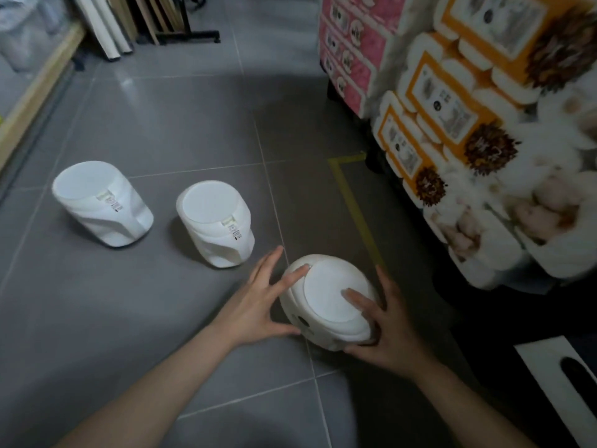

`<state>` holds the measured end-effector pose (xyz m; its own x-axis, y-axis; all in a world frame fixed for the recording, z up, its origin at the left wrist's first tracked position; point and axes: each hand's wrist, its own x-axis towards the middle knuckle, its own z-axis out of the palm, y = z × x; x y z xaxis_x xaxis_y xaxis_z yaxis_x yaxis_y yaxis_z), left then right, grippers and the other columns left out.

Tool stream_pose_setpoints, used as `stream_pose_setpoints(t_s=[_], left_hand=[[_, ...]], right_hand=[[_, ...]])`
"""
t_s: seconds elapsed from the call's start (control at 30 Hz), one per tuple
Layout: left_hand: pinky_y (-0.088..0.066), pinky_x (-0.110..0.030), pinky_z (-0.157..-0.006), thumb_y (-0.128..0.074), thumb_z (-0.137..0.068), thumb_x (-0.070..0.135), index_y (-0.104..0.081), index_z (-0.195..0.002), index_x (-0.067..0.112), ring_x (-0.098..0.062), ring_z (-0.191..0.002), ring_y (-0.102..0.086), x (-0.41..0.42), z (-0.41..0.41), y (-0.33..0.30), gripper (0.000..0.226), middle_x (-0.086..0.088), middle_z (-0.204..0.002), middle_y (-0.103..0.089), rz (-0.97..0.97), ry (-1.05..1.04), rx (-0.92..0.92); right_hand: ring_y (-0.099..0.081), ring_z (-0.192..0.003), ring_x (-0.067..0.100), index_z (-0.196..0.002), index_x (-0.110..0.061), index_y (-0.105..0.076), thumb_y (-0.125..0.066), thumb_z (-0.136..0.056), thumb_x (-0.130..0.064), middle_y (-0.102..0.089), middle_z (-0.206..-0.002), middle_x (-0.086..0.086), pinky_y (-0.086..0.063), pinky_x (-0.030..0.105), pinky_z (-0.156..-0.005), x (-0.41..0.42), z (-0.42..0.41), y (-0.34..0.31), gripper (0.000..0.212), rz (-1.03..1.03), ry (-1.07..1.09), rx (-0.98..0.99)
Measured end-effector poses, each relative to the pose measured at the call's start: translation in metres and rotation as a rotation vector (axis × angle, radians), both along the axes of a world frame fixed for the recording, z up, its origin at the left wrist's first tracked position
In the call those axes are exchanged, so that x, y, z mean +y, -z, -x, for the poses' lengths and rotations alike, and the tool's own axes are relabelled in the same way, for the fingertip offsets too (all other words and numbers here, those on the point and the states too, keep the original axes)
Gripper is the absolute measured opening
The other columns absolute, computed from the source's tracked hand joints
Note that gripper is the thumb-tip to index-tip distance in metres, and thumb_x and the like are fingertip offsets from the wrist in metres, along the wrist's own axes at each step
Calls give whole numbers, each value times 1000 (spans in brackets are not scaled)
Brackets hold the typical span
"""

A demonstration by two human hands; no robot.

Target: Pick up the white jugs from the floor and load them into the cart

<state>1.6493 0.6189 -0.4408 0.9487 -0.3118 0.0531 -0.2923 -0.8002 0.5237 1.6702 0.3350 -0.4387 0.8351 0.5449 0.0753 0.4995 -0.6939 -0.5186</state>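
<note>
Floor carries three white jugs; stacked tissue packs sit right of the fingers. Nearest jug is between both hands, tilted. Left hand and right hand clasp its sides, fingers spread, curled on. Judgement: squeeze evenly, lift straight; middle jug and far jug wait left. Cart not identifiable.

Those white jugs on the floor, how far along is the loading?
Nothing looks loaded yet; no cart shows clearly. In hand: the nearest jug, gripped by the left hand and right hand, tilted. Left: the middle jug and far-left jug stand untouched on the floor.
</note>
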Motion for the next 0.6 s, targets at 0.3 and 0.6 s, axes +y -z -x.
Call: stream_pose_setpoints(t_s=[0.3,0.6], left_hand=[[-26,-40,-116,-79,-46,65,-16,-134,68,-13,-141,-20,-30,-27,17,108,10,-150,-19,346,-99,198],[-40,-40,-106,-78,-46,61,-38,-114,70,-10,-123,-46,-2,-20,-12,79,7,-130,-50,573,-391,304]], right_hand=[[-30,-131,-5,-125,-53,-43,-76,-60,-54,-27,-143,-16,-42,11,-94,27,-5,6,73,-347,189,209],[-46,-118,1,-106,-49,-59,-80,-55,-50,-47,-129,-20,-46,28,-95,69,-41,-43,55,-398,179,390]])
